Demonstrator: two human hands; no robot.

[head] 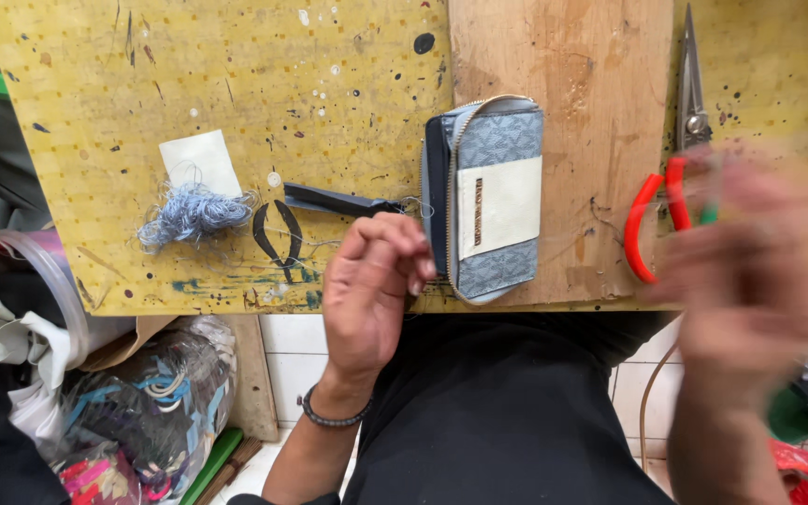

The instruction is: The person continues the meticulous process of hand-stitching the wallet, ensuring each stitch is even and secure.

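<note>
The zip wallet (490,198) is judged light and soft-sided, with some stiffness from its padded walls; the smooth coated cloth may be slippery, so hold is best taken across the 2 long sides or by the zipped spine, not by the loose threads. It is seen lying flat at the near edge of the surface (236,56), on the bare wooden part. It is grey-blue and patterned, with a cream band across the middle and a metal zip around the rim. The left hand (371,290) is curled against its left side, the grip closed narrowly at the zip edge, possibly on a thread. The right hand (750,271) is blurred above the orange-handled scissors (670,140); its grip cannot be told.
</note>
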